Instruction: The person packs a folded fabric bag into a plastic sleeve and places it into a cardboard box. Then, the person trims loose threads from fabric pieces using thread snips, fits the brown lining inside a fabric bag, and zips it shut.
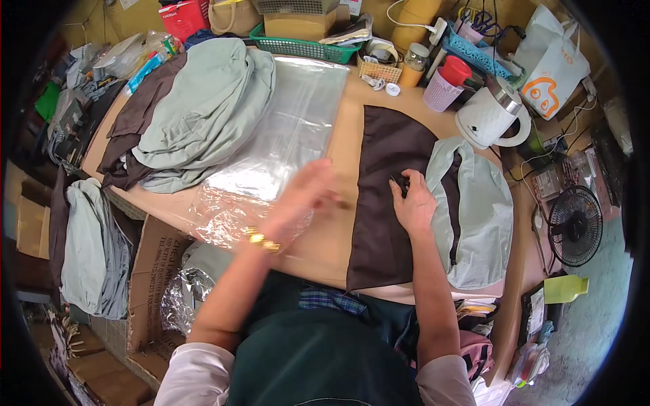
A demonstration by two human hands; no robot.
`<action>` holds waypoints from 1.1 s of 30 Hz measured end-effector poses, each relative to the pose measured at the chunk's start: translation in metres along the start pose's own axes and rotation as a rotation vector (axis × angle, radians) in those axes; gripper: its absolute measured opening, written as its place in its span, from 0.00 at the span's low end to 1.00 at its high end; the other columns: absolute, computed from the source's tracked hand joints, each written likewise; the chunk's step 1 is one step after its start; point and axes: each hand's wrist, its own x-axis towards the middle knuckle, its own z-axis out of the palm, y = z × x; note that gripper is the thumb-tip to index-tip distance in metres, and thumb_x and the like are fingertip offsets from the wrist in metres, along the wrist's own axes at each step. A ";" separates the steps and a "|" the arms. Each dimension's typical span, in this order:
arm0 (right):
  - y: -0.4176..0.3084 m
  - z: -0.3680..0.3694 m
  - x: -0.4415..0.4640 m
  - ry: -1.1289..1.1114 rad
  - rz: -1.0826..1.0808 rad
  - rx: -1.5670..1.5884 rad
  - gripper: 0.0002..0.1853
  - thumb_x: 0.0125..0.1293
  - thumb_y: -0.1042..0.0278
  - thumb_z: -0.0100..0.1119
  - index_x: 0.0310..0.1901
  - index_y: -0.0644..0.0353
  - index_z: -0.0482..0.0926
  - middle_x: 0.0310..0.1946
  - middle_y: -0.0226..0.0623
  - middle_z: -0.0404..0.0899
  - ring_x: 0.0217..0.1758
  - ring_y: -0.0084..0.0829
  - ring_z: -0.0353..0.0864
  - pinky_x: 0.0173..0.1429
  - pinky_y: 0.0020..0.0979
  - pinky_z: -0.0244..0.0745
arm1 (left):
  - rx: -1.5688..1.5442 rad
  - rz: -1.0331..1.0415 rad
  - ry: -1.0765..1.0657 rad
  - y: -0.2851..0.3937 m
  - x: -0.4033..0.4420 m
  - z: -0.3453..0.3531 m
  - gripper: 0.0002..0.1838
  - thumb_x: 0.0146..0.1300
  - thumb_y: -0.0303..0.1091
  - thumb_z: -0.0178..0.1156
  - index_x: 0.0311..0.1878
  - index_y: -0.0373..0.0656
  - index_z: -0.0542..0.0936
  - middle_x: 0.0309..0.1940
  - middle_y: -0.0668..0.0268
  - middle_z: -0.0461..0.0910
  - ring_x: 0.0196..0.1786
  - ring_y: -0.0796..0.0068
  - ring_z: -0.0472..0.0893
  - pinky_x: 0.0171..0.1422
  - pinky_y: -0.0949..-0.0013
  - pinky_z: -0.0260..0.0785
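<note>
A dark brown cloth (382, 203) lies flat on the table (305, 250), joined or overlapped on its right by a pale grey-green cloth (484, 216) with a dark strip. Over the brown cloth is my right hand (414, 203), thumb and forefinger close together around a small dark thing too small to name. My left hand (305, 196), blurred by motion, hovers between the brown cloth and a clear plastic sheet (298, 115); its fingers are smeared. Further left, a heap of grey-green cloth (203, 108) rests on brown cloth and partly on the plastic.
Along the back stand a green basket (305, 46), a pink cup holder (443, 91), a white kettle (491, 115) and jars. A black fan (574, 225) is at the right. Below the table's left edge are an open cardboard box (152, 284) and more folded cloth (91, 250).
</note>
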 end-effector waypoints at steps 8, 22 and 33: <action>0.004 -0.001 -0.002 0.009 0.016 0.010 0.16 0.62 0.61 0.66 0.46 0.59 0.73 0.38 0.43 0.82 0.37 0.42 0.85 0.40 0.38 0.78 | 0.896 0.083 -0.090 -0.049 0.027 0.028 0.12 0.59 0.37 0.68 0.32 0.36 0.80 0.24 0.59 0.79 0.28 0.67 0.80 0.36 0.65 0.70; -0.036 -0.048 -0.004 -0.045 -0.130 0.153 0.13 0.58 0.68 0.68 0.43 0.56 0.76 0.37 0.38 0.74 0.36 0.45 0.81 0.41 0.42 0.75 | -0.727 -0.322 -0.148 -0.054 0.001 0.014 0.06 0.67 0.28 0.60 0.36 0.35 0.79 0.44 0.57 0.82 0.54 0.62 0.82 0.58 0.70 0.80; -0.094 -0.072 -0.015 -0.109 -0.412 0.037 0.17 0.47 0.73 0.73 0.34 0.57 0.72 0.30 0.34 0.73 0.27 0.40 0.76 0.32 0.38 0.70 | -0.718 -0.290 -0.196 -0.053 0.000 0.014 0.06 0.69 0.26 0.57 0.36 0.35 0.77 0.41 0.57 0.81 0.52 0.64 0.82 0.61 0.67 0.78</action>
